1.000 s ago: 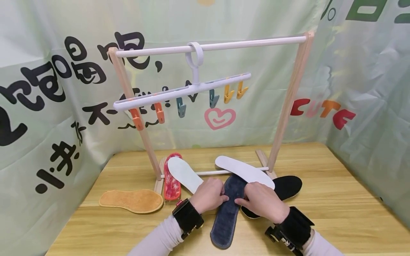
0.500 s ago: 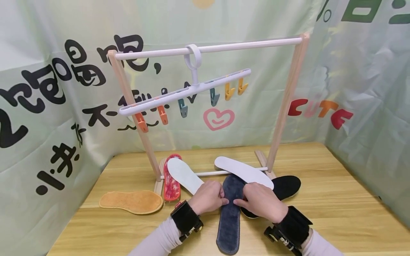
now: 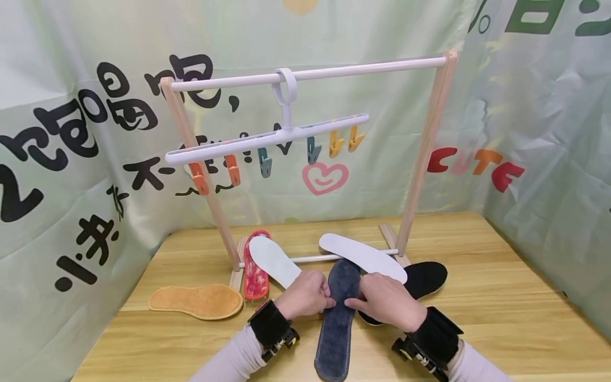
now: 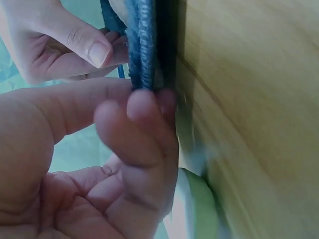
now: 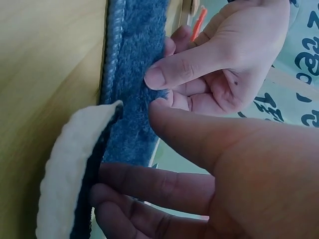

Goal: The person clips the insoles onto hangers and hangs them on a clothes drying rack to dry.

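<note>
A dark blue-grey fuzzy insole (image 3: 335, 331) is held between my two hands, lengthwise toward me. My left hand (image 3: 303, 293) pinches its left edge near the middle, thumb on the upper face. On the opposite edge, my right hand (image 3: 389, 301) grips it with the thumb on top and fingers underneath. In the left wrist view the insole's stitched edge (image 4: 146, 45) stands close to the wooden surface. The right wrist view shows its plush face (image 5: 137, 64) beside a pale-rimmed black insole (image 5: 62, 169). Part of that black insole (image 3: 427, 279) lies under my right hand in the head view.
Around my hands lie a white insole (image 3: 360, 254), a pale insole (image 3: 274, 258), a red patterned insole (image 3: 256, 278) and an orange insole (image 3: 195, 301). Behind, a wooden rack (image 3: 431, 132) bears a white hanger (image 3: 267, 139) with several coloured clips (image 3: 265, 163).
The blue-grey insole's near end swings right, then back left, while both hands keep hold and shift slightly left. The hanger on the rack sways a little.
</note>
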Action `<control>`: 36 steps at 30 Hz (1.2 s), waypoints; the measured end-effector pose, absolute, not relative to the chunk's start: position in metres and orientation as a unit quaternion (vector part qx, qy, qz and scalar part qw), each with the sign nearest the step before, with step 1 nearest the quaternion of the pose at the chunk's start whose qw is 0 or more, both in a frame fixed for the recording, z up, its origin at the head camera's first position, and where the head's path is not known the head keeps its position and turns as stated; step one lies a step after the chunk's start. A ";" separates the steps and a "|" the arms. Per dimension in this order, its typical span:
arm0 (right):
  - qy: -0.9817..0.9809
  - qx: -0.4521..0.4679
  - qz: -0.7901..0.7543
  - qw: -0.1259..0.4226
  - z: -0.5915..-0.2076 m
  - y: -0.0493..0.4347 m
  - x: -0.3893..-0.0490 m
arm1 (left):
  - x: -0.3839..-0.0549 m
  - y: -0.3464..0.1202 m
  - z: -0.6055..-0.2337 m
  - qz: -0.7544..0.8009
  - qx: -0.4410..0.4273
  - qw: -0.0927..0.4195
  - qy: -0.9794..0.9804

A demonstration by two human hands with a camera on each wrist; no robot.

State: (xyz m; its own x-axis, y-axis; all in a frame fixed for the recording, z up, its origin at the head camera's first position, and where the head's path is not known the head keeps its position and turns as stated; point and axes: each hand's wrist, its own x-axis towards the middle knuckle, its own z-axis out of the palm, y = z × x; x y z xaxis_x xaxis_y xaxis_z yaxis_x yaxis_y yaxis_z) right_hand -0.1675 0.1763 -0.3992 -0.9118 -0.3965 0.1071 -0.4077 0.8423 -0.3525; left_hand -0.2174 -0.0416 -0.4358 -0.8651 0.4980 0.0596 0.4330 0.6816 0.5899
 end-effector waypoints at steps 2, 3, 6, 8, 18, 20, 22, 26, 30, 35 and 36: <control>-0.959 0.213 0.189 0.014 -0.399 0.176 -0.167 | -0.211 -0.043 -0.426 0.327 0.249 0.074 0.908; -0.958 0.215 0.188 0.014 -0.399 0.175 -0.167 | -0.208 -0.044 -0.421 0.335 0.246 0.084 0.906; -0.958 0.217 0.187 0.008 -0.399 0.175 -0.165 | -0.203 -0.047 -0.412 0.354 0.237 0.111 0.898; -0.958 0.214 0.189 0.001 -0.399 0.175 -0.164 | -0.200 -0.048 -0.407 0.372 0.231 0.129 0.890; -0.958 0.200 0.205 -0.018 -0.395 0.176 -0.166 | -0.202 -0.056 -0.401 0.421 0.258 0.134 0.859; -0.960 0.190 0.206 -0.018 -0.393 0.178 -0.167 | -0.202 -0.055 -0.400 0.426 0.266 0.128 0.855; -0.960 0.185 0.211 -0.016 -0.392 0.179 -0.169 | -0.203 -0.055 -0.399 0.433 0.269 0.123 0.852; -0.955 0.188 0.229 -0.017 -0.390 0.182 -0.173 | -0.204 -0.054 -0.399 0.441 0.271 0.117 0.848; -0.949 0.192 0.248 -0.017 -0.388 0.185 -0.176 | -0.204 -0.054 -0.397 0.456 0.274 0.111 0.840; -0.949 0.195 0.246 0.005 -0.383 0.187 -0.179 | -0.204 -0.055 -0.396 0.467 0.277 0.098 0.834; -0.950 0.196 0.244 0.014 -0.383 0.188 -0.180 | -0.204 -0.055 -0.396 0.468 0.280 0.096 0.833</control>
State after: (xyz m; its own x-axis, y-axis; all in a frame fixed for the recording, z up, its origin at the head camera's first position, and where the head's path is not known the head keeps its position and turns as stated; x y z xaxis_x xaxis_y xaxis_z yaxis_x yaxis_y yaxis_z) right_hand -0.1795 0.1878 -0.3826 -0.9230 -0.3649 0.1224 -0.3787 0.8040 -0.4585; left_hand -0.2044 -0.0546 -0.3963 -0.8253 0.5554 0.1024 0.3765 0.4059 0.8328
